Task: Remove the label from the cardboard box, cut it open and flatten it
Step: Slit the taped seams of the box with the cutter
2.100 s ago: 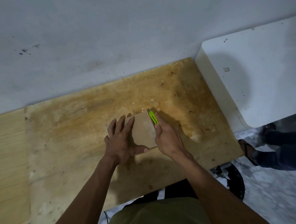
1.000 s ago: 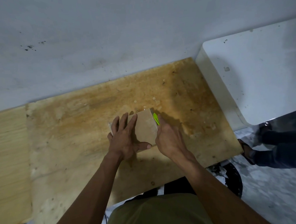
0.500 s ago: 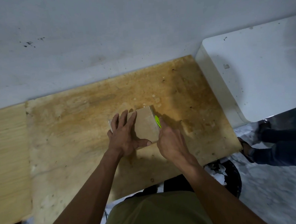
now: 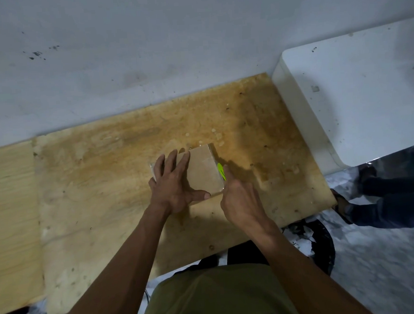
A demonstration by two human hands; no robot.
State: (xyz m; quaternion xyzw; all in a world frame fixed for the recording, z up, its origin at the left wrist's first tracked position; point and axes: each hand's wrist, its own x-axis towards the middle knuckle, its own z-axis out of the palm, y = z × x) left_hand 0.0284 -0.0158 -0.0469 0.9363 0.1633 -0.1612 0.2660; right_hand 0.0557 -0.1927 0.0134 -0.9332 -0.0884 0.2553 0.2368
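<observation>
Clenched around a lime-green cutter (image 4: 221, 172), the right hand (image 4: 241, 203) sits at the right edge of the cardboard box (image 4: 203, 171), only the far end of the tool showing past the knuckles, lying along that edge; whether a blade is out cannot be told. Spread flat with fingers splayed, the left hand (image 4: 172, 187) presses down on the left part of the box top, gripping nothing, its thumb stretched along the near edge toward the near right corner.

Behind everything rises a pale wall (image 4: 144, 51), marked with a few dark specks at its far left. Below it lies a stained plywood board (image 4: 105, 183), darker and more yellow toward the right, resting beside a lighter wooden surface (image 4: 9, 219) on the left. A white table (image 4: 356, 97) with rounded corners stands just to the right of the board, its side close to the board's right edge. At the near edge of the view is the person's olive-green shirt (image 4: 218, 300). At the right, near the floor, another person's legs in dark trousers (image 4: 395, 200) reach in under the white table.

The box is small and brown, lying on the board a little right of its middle, its top facing up, with clear tape glinting at its right edge and near right corner.
</observation>
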